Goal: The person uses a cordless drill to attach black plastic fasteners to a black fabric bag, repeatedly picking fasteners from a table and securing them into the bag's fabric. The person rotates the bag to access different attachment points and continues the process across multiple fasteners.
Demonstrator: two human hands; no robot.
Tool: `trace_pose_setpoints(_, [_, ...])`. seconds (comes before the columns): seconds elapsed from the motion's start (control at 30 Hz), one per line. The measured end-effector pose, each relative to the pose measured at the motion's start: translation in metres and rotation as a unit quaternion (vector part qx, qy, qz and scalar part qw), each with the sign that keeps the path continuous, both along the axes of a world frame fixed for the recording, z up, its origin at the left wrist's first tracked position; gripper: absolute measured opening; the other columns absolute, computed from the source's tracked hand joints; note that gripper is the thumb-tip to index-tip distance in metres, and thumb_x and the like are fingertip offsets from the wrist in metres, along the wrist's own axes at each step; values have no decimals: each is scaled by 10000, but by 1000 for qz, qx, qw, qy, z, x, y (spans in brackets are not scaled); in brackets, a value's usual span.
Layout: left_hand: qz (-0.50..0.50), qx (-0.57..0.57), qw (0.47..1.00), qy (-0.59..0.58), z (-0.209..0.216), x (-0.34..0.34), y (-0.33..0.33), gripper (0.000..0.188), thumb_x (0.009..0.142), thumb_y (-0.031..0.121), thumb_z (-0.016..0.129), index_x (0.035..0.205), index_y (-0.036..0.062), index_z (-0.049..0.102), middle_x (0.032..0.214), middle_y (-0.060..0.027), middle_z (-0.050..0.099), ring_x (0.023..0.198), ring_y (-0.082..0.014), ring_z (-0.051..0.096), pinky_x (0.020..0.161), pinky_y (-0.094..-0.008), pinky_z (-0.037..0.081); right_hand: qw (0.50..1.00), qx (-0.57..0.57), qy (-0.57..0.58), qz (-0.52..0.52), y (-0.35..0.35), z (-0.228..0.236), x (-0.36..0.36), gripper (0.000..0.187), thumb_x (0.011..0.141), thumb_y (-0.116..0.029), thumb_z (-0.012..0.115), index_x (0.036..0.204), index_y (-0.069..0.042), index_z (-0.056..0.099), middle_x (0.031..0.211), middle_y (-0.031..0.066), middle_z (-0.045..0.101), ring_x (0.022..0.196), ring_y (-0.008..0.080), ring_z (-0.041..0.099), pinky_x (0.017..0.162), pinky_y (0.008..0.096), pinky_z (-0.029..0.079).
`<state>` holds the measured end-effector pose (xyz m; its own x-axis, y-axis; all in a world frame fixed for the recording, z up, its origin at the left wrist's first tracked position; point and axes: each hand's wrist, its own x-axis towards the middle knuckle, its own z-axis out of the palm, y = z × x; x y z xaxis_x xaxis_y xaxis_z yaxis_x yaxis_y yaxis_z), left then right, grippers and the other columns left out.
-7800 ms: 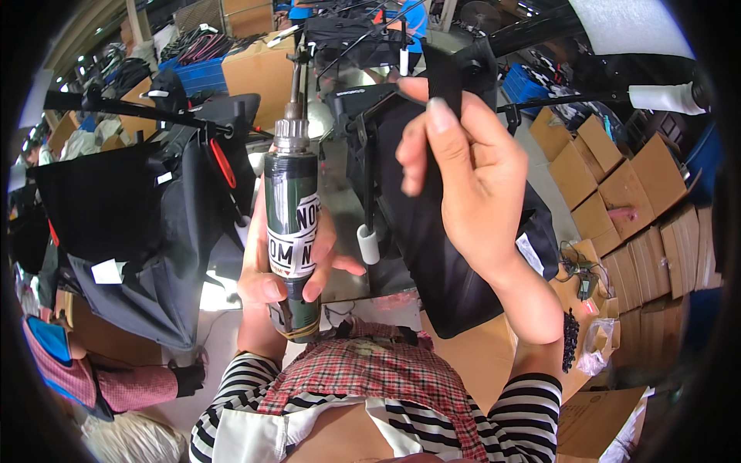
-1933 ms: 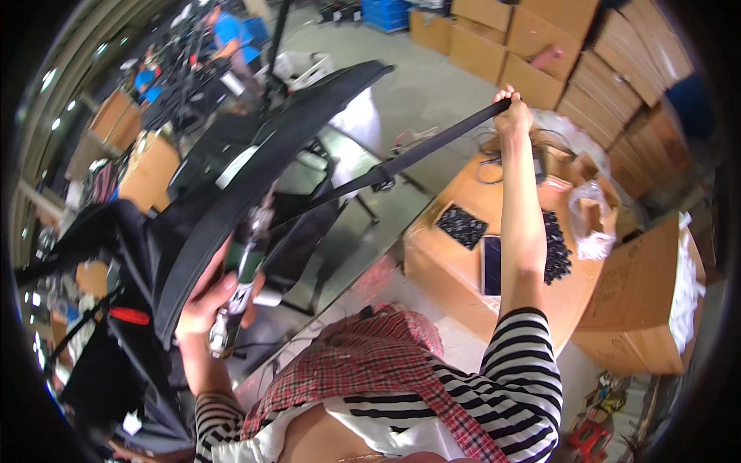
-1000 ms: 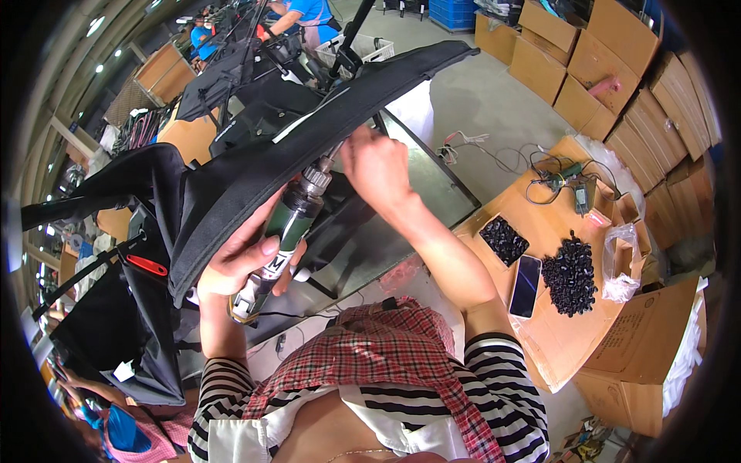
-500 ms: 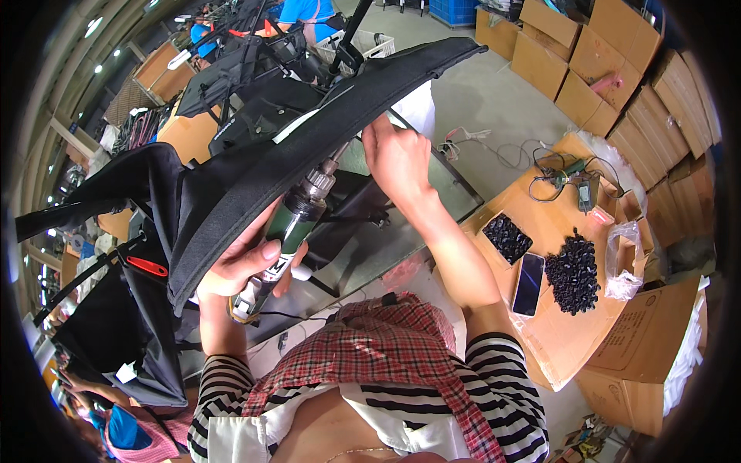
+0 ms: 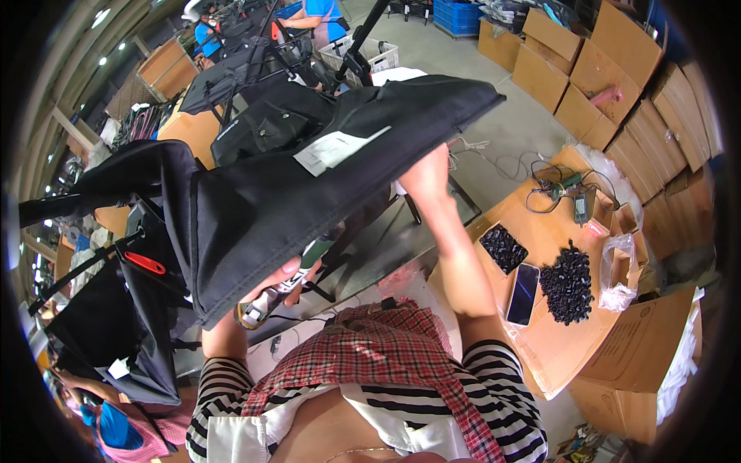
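Note:
A wide black fabric panel [image 5: 309, 208] with a stitched edge and a white label [image 5: 336, 150] slants across the middle of the view. Beneath its near edge, my left hand [image 5: 279, 284] is wrapped round a green and silver power drill [image 5: 315, 253]. The panel covers the drill's front end. My right hand [image 5: 424, 176] reaches up under the panel's right part; its fingers are hidden behind the cloth. More black fabric on a dark frame [image 5: 116, 324] hangs at the left, with a red-handled tool [image 5: 145, 263] against it.
At the right, a cardboard-topped table [image 5: 494, 305] bears a phone [image 5: 524, 295], a pile of small black parts [image 5: 569, 284], a box of similar parts [image 5: 504, 248] and a corded device [image 5: 580, 208]. Cartons [image 5: 610, 69] line the far right. Other people [image 5: 320, 15] work behind and at lower left.
The panel has tilted so more of its upper face and label show, and it now covers the drill's chuck. My right hand has moved right and lower, its fingers passing out of sight.

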<state>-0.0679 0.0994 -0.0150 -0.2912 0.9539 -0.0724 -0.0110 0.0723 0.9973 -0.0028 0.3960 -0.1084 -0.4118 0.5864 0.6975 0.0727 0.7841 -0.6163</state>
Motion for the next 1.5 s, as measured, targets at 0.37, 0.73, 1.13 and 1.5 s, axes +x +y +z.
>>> trace_pose_setpoints(0.37, [-47,-156,984,73,-35,8,-29,596,926,263,672,1428,2,483,1111,-181,653,887,-217,639,769,-324,515,923,-56,-347,-157,289,-127,52,499,880,-466,678,1023,12,705,990,187,720,925,265,703,861,349,549])
trace_pose_setpoints(0.73, [227,-190,944,-148,-155,84,-192,738,997,276,614,1611,192,212,1086,-79,627,698,-108,580,639,-272,509,749,-472,-133,445,20,-64,-35,714,1022,-584,388,1383,23,494,1360,150,554,1249,265,536,1067,376,413])
trace_pose_setpoints(1.13, [487,-112,808,-311,-271,110,-302,397,995,329,588,1274,47,581,970,-112,677,692,-205,662,569,-345,573,716,-414,-67,558,-262,-135,-235,824,1036,-649,225,1351,68,485,1336,113,542,1221,216,515,1058,354,399])
trace_pose_setpoints(1.5, [407,-123,858,-288,-228,36,-285,884,917,498,657,1600,160,209,1086,-125,627,741,-153,626,595,-285,522,659,-159,-229,698,-400,-133,-337,584,1022,-580,454,1037,-32,656,933,69,695,925,187,640,854,344,485])
